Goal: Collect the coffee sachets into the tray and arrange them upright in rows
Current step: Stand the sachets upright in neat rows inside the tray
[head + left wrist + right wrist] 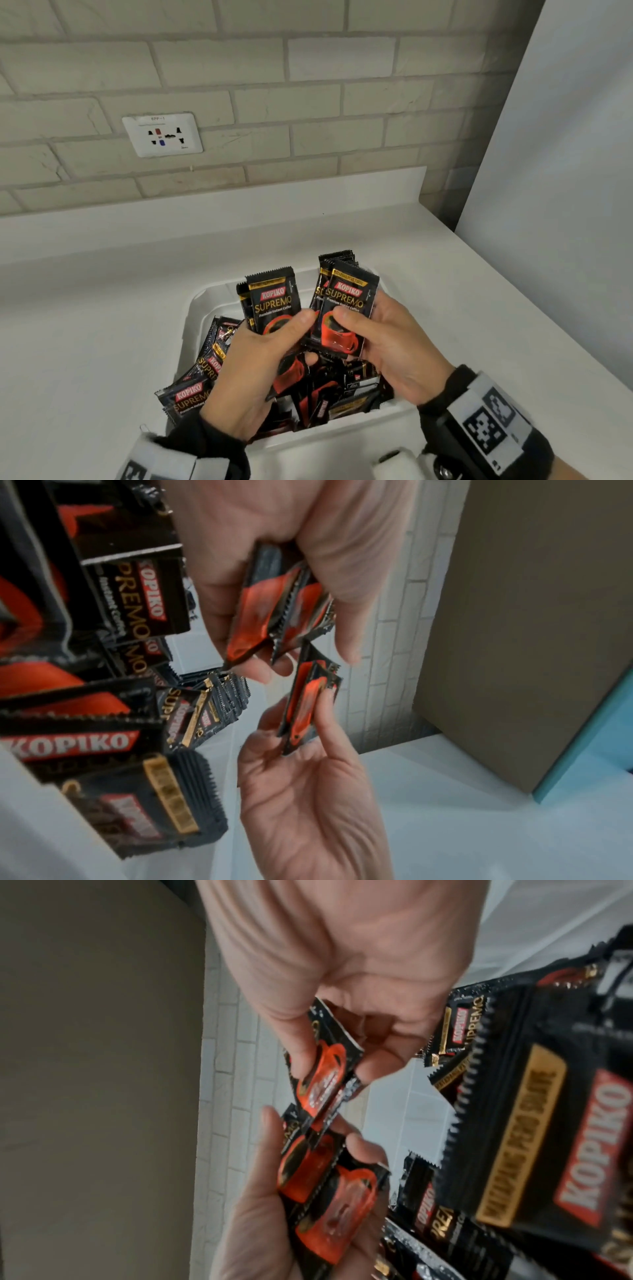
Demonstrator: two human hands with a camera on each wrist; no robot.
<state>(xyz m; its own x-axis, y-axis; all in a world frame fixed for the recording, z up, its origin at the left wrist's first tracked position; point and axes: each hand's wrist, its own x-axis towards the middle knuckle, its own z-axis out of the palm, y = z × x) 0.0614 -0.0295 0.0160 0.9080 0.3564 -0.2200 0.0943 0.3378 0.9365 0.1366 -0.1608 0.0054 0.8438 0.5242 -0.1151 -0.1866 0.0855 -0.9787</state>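
— Holding two bundles, are you? What has each hand got?

— Your left hand (260, 356) pinches a small stack of black foil coffee sachets with a red cup printed on them (274, 301), thumb on the front face, fingers curled behind. Your right hand (390, 346) pinches a second stack of the same sachets (346, 305) the same way. Both stacks stand upright at the centre of the head view, serrated tops towards the tiled wall.

— And where do they sit against the tray?

— Directly above the shallow white plastic tray (191, 315) on the white counter (85, 325). Beneath your palms more sachets lie jumbled at all angles, and one at lower left hangs over the tray's rim.

— Which relation matters for the next move?

— The two stacks are side by side, nearly touching, with parallel long axes, your thumbs almost meeting between them. I judge you could merge them into one pack, then lower it base first. The far right corner of the tray lies closer to your right hand, and some sachets already stand there.

— Any risk?

— The loose heap below may leave no flat floor, so the row could topple.
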